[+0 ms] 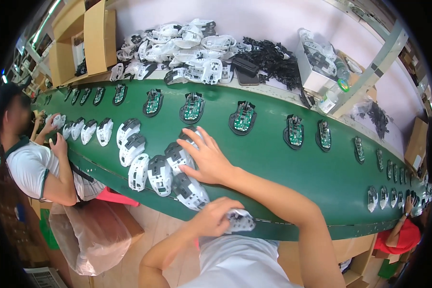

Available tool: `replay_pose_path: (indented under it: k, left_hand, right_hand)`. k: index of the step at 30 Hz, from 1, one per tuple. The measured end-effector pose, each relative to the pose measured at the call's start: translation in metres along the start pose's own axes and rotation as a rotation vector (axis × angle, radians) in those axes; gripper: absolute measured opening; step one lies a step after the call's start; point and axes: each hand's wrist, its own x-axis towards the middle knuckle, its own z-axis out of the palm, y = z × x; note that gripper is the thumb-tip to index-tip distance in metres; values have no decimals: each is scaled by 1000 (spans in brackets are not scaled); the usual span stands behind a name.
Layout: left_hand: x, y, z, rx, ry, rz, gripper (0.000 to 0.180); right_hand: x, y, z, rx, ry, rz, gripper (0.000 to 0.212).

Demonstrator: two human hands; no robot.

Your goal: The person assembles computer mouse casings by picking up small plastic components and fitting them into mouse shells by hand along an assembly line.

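One curved, pale plastic shell (242, 222) is grasped in the left grip (213, 217) at the near edge of the green worktop (269, 189); the right grip (210, 159) spreads over clustered shells (159, 176), its hold unclear. Farther, circuit boards (243, 118) on black bases form a row.

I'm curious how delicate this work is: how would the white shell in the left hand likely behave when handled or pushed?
The shell is probably stiff, since it shows no sag in the left hand. It looks like a thin casing with openings, so likely light. Its curved outline suggests it might rock if pushed.
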Motion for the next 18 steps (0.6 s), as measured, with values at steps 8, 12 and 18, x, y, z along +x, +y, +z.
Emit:
replay_pose_path:
  k: [8,12,18]
  left_hand:
    - [0,-43,-55,-264,427,-205,50]
    - [26,-30,-58,-789,404,-322,60]
    - [105,-3,-18,-1280,-66,-352,65]
  right_hand:
    - [21,23,-32,265,231,32,33]
    - [-4,63,-96,353,170,224,18]
    - [-40,180,-165,-3,214,524,19]
